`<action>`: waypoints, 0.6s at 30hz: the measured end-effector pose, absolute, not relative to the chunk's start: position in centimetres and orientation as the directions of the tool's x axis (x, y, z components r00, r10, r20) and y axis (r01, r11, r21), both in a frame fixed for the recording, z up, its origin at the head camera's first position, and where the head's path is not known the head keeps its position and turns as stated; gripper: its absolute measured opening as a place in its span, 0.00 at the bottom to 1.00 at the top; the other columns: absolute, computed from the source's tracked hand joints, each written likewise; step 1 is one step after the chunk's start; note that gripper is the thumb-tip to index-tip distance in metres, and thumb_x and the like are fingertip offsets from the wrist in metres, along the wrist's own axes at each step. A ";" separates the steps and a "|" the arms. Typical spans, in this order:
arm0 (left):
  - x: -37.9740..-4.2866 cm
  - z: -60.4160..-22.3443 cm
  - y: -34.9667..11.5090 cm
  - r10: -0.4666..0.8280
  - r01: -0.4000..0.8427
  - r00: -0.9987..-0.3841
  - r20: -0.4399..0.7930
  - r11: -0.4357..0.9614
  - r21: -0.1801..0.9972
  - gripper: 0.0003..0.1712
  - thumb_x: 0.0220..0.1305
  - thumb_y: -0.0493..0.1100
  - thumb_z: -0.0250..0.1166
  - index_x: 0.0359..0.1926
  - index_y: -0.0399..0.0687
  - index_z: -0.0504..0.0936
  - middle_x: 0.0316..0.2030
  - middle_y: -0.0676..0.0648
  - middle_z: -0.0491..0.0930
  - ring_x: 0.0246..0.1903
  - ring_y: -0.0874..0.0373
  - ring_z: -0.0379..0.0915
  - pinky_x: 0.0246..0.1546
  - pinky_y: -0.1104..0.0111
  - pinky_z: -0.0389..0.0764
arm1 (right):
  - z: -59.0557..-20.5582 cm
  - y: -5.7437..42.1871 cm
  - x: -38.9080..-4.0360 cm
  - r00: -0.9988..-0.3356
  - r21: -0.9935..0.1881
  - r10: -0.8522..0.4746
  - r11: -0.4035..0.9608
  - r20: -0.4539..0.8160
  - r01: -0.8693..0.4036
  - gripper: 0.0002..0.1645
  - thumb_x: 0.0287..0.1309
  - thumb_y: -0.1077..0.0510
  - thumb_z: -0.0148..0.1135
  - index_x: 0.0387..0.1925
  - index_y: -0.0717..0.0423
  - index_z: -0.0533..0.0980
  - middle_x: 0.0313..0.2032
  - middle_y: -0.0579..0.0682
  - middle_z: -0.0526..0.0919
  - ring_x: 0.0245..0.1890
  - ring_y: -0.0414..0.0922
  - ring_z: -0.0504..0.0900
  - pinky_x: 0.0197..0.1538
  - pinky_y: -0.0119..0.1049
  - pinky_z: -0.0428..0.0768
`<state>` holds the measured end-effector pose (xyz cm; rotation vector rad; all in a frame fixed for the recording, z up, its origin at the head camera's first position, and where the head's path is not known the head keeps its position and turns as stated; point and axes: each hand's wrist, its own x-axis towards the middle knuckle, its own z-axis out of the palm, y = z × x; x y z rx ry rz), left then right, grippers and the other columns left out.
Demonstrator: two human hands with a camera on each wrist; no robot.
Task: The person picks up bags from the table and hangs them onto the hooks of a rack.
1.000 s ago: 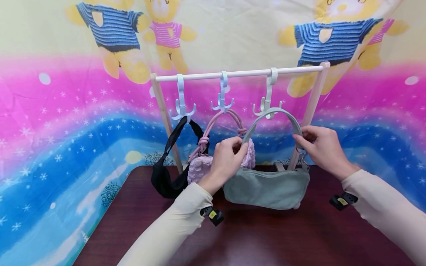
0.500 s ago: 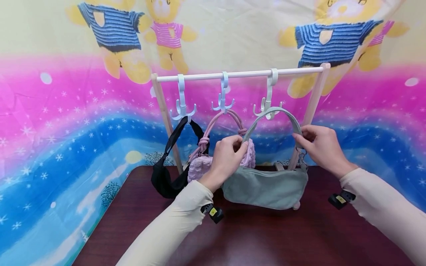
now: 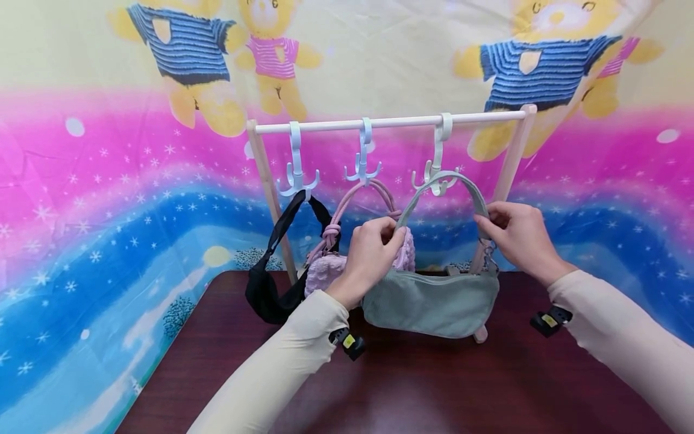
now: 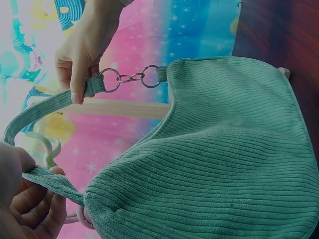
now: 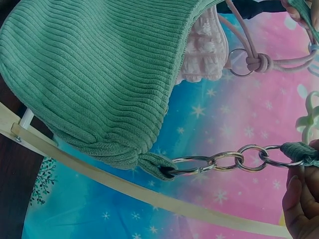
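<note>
A green corduroy handbag [image 3: 431, 304] hangs from its strap between both hands, in front of the rack. My left hand [image 3: 368, 256] pinches the strap's left side. On the right side, near the metal rings [image 5: 227, 160], my right hand [image 3: 520, 238] pinches the strap [image 4: 42, 109]. The top of the strap loop overlaps the pale green hook [image 3: 438, 163] in the head view; whether it touches the hook I cannot tell. Behind the bag, a pink textured handbag [image 3: 325, 271] hangs from the middle blue hook [image 3: 363, 160], partly hidden by my left hand.
A black bag [image 3: 271, 295] hangs from the left blue hook [image 3: 295, 166]. A wooden rack [image 3: 401, 122] carries the hooks and stands on a dark red-brown table [image 3: 423, 392]. Behind it hangs a cloth [image 3: 135, 181] printed with bears and snowflakes.
The green handbag's strap has risen slightly toward the pale green hook, and its right end has shifted a little left with the right hand. Both hands keep their grip on the strap.
</note>
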<state>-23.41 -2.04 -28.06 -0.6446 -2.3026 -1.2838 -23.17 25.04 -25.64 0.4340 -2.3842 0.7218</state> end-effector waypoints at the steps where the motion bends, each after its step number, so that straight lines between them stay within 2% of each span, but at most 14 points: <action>1: -23.5 -28.1 -2.1 0.188 0.581 -0.802 0.567 0.466 0.667 0.11 0.74 0.46 0.60 0.38 0.47 0.86 0.25 0.50 0.83 0.22 0.63 0.72 0.23 0.73 0.70 | -25.7 25.0 -23.2 -0.762 -0.388 -0.134 0.798 0.633 -0.462 0.09 0.65 0.58 0.67 0.41 0.60 0.85 0.29 0.57 0.88 0.23 0.25 0.78 0.27 0.23 0.75; 18: -23.9 -28.1 -2.2 0.179 0.562 -0.813 0.554 0.488 0.667 0.10 0.73 0.46 0.61 0.37 0.47 0.86 0.24 0.51 0.83 0.22 0.62 0.72 0.23 0.73 0.70 | -26.3 24.4 -24.0 -0.777 -0.396 -0.136 0.799 0.614 -0.453 0.09 0.66 0.57 0.66 0.38 0.59 0.85 0.27 0.55 0.88 0.23 0.28 0.78 0.27 0.26 0.75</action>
